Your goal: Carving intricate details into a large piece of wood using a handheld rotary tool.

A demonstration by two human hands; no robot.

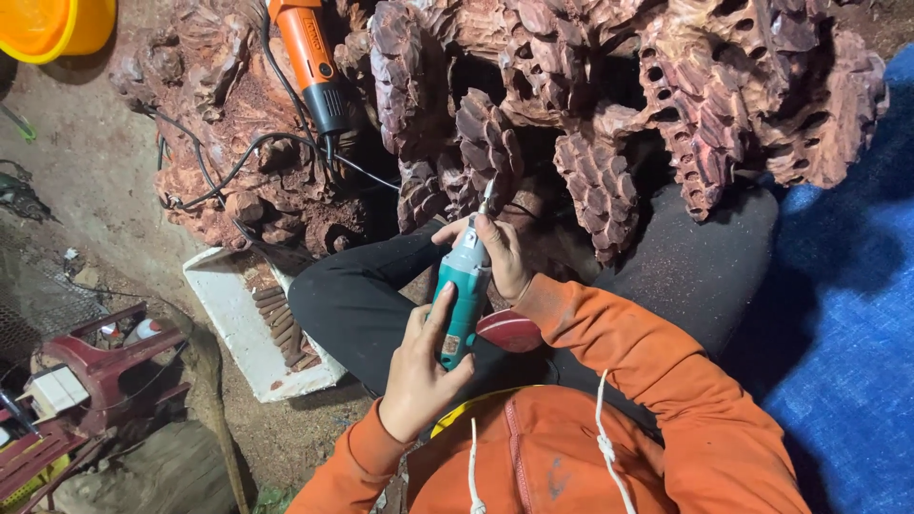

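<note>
A large reddish carved wood root sculpture (609, 105) fills the top of the view, its cone-like knobs hanging over the person's black-trousered lap. A blue tarp (847, 314) covers the ground to the right. A white tray (233, 319) lies on the dirt floor at left. An orange power tool (309, 62) rests on the wood's left part. Both hands are closed around a teal rotary tool (464, 300): the left hand (419, 371) wraps its rear, the right hand (500, 252) pinches its front, tip against the carving.

Single head view, steeply downward, seemingly close.
</note>
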